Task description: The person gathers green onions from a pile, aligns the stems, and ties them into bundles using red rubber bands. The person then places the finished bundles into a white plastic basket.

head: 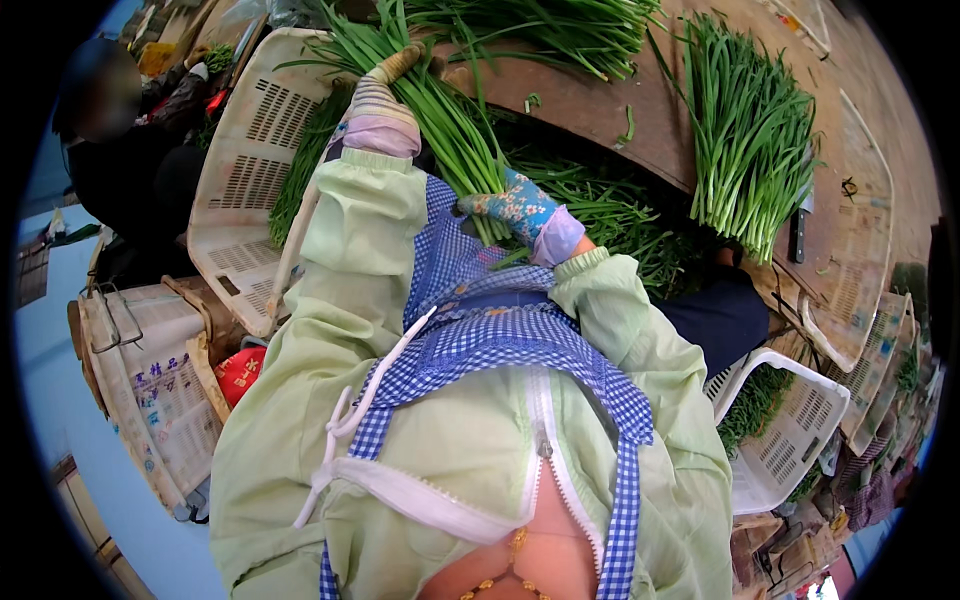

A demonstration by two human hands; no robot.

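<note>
A bundle of long green leafy stalks, like garlic chives [442, 127], lies slantwise between my hands. My left hand [396, 69], in a striped glove with brown fingertips, rests at its leafy upper part. In a blue floral glove, my right hand [510, 210] grips the pale stalk ends above my checked apron [480, 330]. More chives [570, 34] lie on the brown board at the top, and another pile [750, 142] lies to the right. Beside that pile is a knife with a black handle [799, 236]. Loose green leaves [600, 202] fill the space below the board's edge.
A white plastic crate [247, 157] holding greens stands at the left, and a smaller white crate [787, 450] with greens at the lower right. Another crate [161, 397] is at the lower left. A person [127, 165] is at the far left. Scraps lie on the brown board [585, 112].
</note>
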